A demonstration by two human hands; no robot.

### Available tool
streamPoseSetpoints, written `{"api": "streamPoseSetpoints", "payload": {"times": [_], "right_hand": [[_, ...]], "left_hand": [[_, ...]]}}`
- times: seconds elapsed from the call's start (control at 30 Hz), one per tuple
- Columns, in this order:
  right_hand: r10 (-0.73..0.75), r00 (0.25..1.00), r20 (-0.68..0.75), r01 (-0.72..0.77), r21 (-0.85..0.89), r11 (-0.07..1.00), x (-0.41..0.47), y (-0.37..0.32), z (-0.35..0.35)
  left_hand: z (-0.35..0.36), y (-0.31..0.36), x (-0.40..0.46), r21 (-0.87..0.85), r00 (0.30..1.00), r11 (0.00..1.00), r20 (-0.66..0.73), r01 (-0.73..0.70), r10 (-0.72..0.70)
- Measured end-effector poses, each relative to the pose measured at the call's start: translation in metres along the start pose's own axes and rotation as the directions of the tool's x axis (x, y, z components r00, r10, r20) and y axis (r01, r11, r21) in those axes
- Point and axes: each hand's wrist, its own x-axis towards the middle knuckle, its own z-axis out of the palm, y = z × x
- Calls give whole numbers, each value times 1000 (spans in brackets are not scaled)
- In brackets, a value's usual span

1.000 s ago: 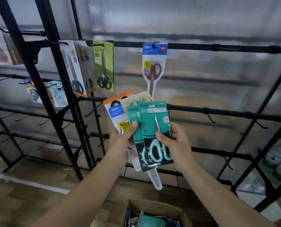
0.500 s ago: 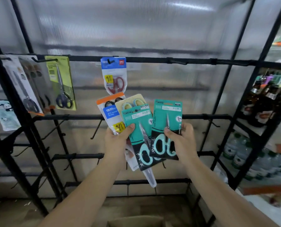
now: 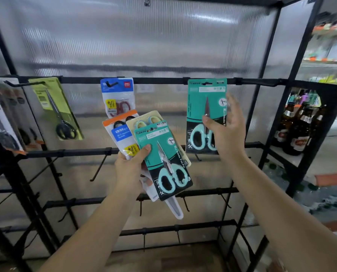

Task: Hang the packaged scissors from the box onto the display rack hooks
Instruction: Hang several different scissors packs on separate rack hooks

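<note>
Hanging one teal pack on the top rail

Left hand [image 3: 131, 169] grips a fan of scissor packs [image 3: 156, 154], thumb clamped across them. Beyond, right hand [image 3: 225, 132], fingers spread and loosely apart, touches the teal scissors pack [image 3: 206, 114] at the rack's top rail [image 3: 159, 80]; it looks just hung, so the next pack follows.

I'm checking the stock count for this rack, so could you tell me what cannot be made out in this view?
- How many packs the left hand holds: the front teal pack covers the fanned stack.
- Whether the raised teal pack is on a hook: its top overlaps the top bar.
- Left-edge packs: cut off, blurred.
- The box: out of frame.
</note>
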Motion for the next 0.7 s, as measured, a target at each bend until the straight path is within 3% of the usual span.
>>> {"api": "streamPoseSetpoints", "payload": {"times": [0.17, 0.7], "right_hand": [[11, 1000, 9, -10, -100, 995, 23, -1, 3], [18, 999, 40, -13, -128, 992, 26, 25, 1]], "left_hand": [[4, -3, 7, -19, 999, 1000, -41, 24, -25], [15, -11, 29, -33, 999, 998, 2, 48, -47]]}}
